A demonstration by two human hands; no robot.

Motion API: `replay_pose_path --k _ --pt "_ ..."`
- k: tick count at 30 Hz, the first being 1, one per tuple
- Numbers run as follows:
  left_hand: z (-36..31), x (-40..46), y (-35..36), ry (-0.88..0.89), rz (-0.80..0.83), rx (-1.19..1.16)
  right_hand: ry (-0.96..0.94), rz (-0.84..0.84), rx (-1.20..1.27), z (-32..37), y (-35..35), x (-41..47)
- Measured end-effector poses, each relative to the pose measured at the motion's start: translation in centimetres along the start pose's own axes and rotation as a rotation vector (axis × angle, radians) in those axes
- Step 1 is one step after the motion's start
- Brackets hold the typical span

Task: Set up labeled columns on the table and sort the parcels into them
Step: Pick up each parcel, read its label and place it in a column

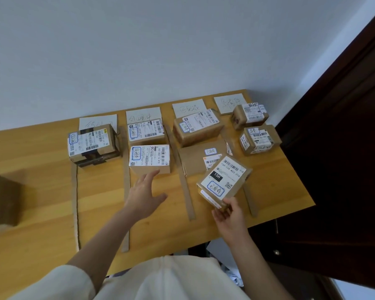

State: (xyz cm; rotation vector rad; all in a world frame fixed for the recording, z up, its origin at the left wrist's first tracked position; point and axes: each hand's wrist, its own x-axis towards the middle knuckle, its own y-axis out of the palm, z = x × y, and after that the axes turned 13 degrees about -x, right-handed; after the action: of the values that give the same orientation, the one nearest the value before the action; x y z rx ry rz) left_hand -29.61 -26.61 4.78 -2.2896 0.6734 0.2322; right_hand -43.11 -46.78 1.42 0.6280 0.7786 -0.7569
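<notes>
Cardboard parcel [223,180] pinched in right hand [230,215] — left hand [144,195] slack, column cards' [143,114] handwriting illegible.

Smooth, faintly glossy yellow wood is being shown by the table [41,148]. Matt brown cardboard is being shown by the parcels [148,158], white paper by their labels [223,176] and the column cards [143,114].

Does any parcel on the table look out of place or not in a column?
Yes. One brown box sits alone at the table's left edge, outside the cardboard strips. The right hand holds another parcel tilted above the third column.
</notes>
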Motion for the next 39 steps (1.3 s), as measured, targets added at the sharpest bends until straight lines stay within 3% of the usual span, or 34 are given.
replay_pose_path --k 13,23,32,39 --pt "0.6 0.1 0.7 -0.038 0.010 -0.026 -0.027 -0.137 -0.060 -1.0 -1.2 -0.1" --pt "1.1 0.4 0.9 -0.038 0.023 -0.045 -0.064 -0.370 -0.359 -0.9 -1.2 1.6" --pt "2.7 0.3 -0.3 -0.055 0.038 -0.066 -0.119 -0.507 -0.322 -0.1 0.0 1.1" --pt "4.5 -0.4 -2.3 -0.091 0.002 -0.098 -0.455 -0.699 -0.750 0.2 3.9 -0.2"
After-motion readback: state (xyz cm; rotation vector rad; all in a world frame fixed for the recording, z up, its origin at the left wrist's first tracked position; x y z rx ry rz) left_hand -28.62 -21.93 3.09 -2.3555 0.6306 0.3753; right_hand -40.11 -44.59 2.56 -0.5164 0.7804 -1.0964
